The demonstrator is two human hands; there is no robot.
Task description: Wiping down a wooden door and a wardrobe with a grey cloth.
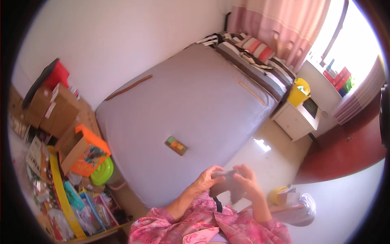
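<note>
Both hands hold a piece of dark grey cloth (231,187) up in front of my body. My left hand (210,178) pinches its left end between thumb and fingers. With thumb and fingers, my right hand (246,180) grips the other end, and the loose part hangs down between them. The cloth is blurred, so its kind cannot be told. Beyond the hands lies a bed with a grey fitted sheet (182,109). A phone-sized flat object with a green and orange face (176,145) rests on the sheet near its front.
Striped bedding (253,58) lies at the bed's head. A long brown strip (129,87) is by the wall. Cardboard boxes (59,109) and an orange box (88,155) crowd the left. At right stand a white nightstand (294,120), a yellow bin (299,93) and a stool (283,212) holding things.
</note>
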